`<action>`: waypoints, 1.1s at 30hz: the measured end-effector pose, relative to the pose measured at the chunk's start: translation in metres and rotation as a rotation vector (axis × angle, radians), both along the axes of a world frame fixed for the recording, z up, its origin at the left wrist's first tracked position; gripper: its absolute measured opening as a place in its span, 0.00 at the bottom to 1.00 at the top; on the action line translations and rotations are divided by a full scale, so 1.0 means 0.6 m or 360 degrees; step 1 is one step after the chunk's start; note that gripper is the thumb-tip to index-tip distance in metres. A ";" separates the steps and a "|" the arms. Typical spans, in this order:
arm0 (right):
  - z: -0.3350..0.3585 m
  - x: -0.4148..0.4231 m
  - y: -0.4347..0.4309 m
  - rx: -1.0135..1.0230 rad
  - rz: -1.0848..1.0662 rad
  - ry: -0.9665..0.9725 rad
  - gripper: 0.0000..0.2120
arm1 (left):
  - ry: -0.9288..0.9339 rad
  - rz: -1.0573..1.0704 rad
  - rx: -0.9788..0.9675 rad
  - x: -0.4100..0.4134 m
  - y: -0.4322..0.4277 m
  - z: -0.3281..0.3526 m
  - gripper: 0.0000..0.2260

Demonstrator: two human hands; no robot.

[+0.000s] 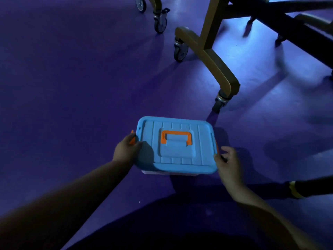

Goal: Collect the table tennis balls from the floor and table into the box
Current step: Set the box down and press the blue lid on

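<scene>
1. One box (153, 172), pale wall, shows low and centre in the head view, over the purple floor (72, 87). Cannot tell if it rests on the floor or is lifted.
2. One blue lid (198, 141) sits shut on the box, so the contents are hidden and cannot be told.
3. One orange handle (176, 135) lies flat in the recess at the middle of the lid.
4. Two orange latches: left latch (133, 138) mostly covered by fingers, right latch (217, 147) just a sliver at the lid's edge.
5. Left hand (127, 150) grips the box's left end, fingers curled over the left latch, thumb on the lid rim.
6. Right hand (228, 163) is at the box's right end, thumb touching the lid rim, fingers curled just beside the right latch.
7. One wheeled frame (216, 65), brownish legs, stands beyond the box, near its far right corner.
8. Four wheels (180, 51) show plainly; others further back are too blurred to count.
</scene>
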State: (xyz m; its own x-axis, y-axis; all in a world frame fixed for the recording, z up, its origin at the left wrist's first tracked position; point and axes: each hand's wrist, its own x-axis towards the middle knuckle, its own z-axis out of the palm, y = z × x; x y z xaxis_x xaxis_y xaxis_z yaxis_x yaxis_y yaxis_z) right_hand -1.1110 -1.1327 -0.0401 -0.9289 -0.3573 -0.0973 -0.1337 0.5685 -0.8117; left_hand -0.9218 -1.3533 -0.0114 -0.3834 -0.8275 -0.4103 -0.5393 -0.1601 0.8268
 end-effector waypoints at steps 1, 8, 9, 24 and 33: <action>-0.006 0.009 -0.001 0.0006 0.0023 -0.0024 0.15 | -0.0039 -0.0034 -0.0129 0.000 -0.008 0.002 0.22; 0.007 0.010 -0.030 0.0182 0.0026 -0.0116 0.32 | -0.0196 -0.0057 -0.0319 -0.002 -0.018 -0.008 0.26; 0.006 0.005 -0.035 0.0203 0.0026 -0.0136 0.37 | -0.0199 -0.0064 -0.0327 -0.001 -0.017 -0.011 0.23; -0.009 0.001 -0.047 0.0137 -0.0074 -0.0389 0.15 | -0.0287 -0.0275 -0.0861 0.004 -0.014 -0.026 0.19; -0.002 0.009 -0.051 0.0557 0.0080 0.0267 0.13 | -0.0161 -0.0284 -0.0844 0.007 -0.008 -0.026 0.17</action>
